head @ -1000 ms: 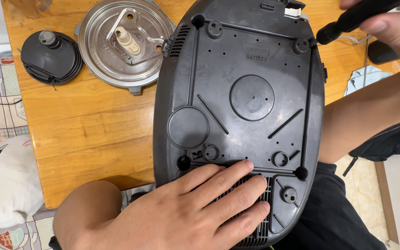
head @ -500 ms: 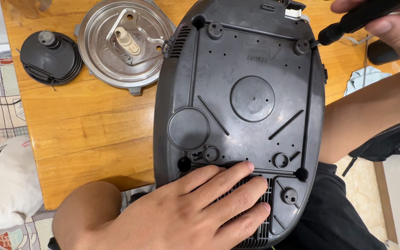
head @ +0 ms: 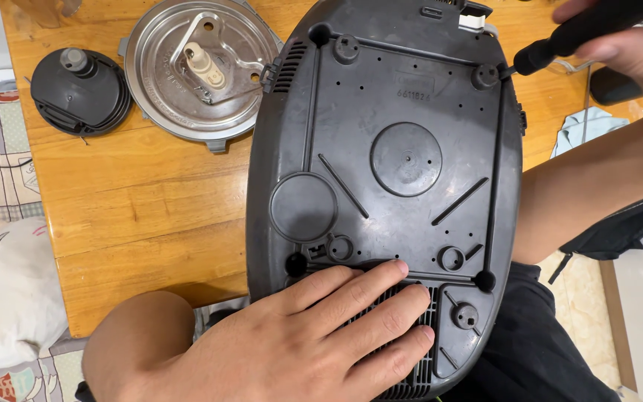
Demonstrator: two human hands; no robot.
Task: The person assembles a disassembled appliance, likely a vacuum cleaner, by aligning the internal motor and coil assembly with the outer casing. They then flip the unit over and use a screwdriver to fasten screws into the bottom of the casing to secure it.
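Left hand (head: 321,342) flat on appliance base (head: 388,179), right hand (head: 634,59) gripping screwdriver (head: 574,33)

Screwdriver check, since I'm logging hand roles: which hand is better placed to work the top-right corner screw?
Right. The right hand holds the screwdriver, tip at that corner; the left hand lies flat on the appliance base.

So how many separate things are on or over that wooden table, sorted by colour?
Dark grey or black: 3, the upturned appliance base, round black cap, and screwdriver.
Silver: 1, the round metal plate.
Total: 4.
The left hand presses the base; the right hand holds the screwdriver.
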